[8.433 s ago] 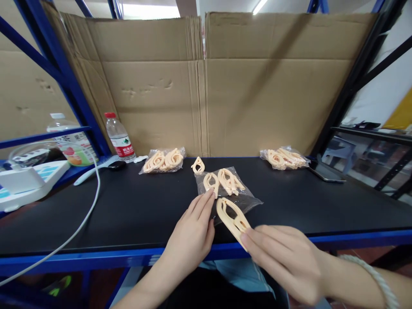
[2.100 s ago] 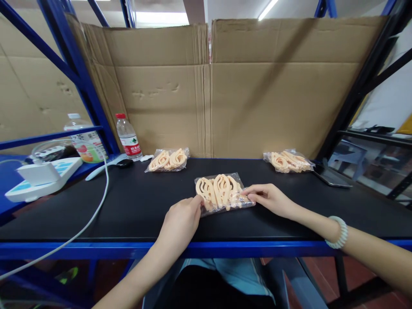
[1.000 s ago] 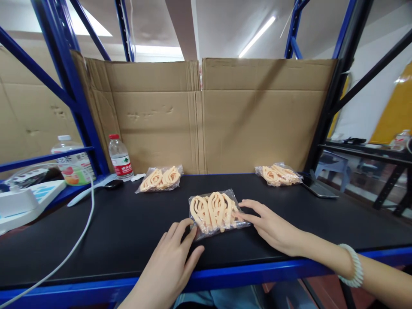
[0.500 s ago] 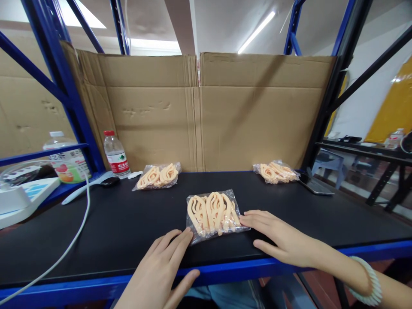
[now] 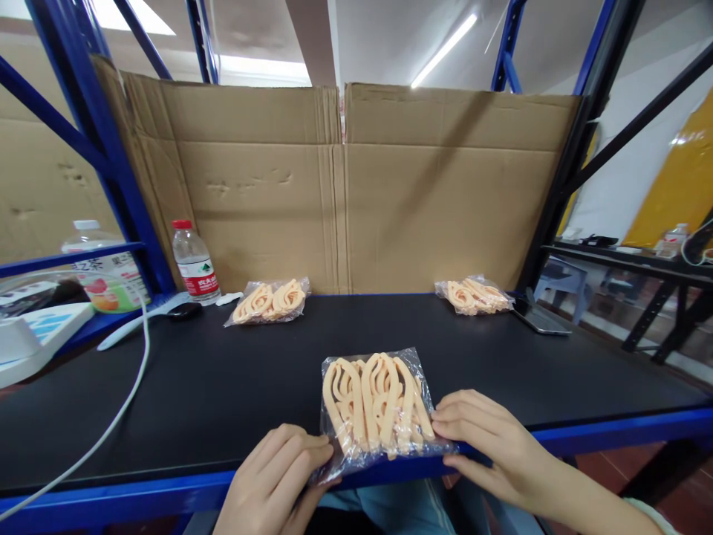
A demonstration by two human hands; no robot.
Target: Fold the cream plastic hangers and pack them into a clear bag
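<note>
A clear plastic bag of cream-coloured looped pieces (image 5: 379, 405) is at the table's front edge, its near side raised and tilted toward me. My left hand (image 5: 278, 475) pinches its lower left corner between thumb and fingers. At the lower right corner, my right hand (image 5: 495, 446) holds the plastic with fingertips on top and thumb below. Two similar bags lie farther back on the black table, one at the left (image 5: 268, 302) and one at the right (image 5: 473, 295).
A red-capped bottle (image 5: 194, 264), a light-blue handled item (image 5: 139, 321) and a white cable (image 5: 125, 405) are on the left. A flat dark device (image 5: 540, 318) lies at the back right. Cardboard (image 5: 445, 200) stands behind the black table (image 5: 223, 394).
The front bag has come nearer to me and its near edge has lifted off the table. Both hands have closed on its lower corners; before, they were spread beside it.
</note>
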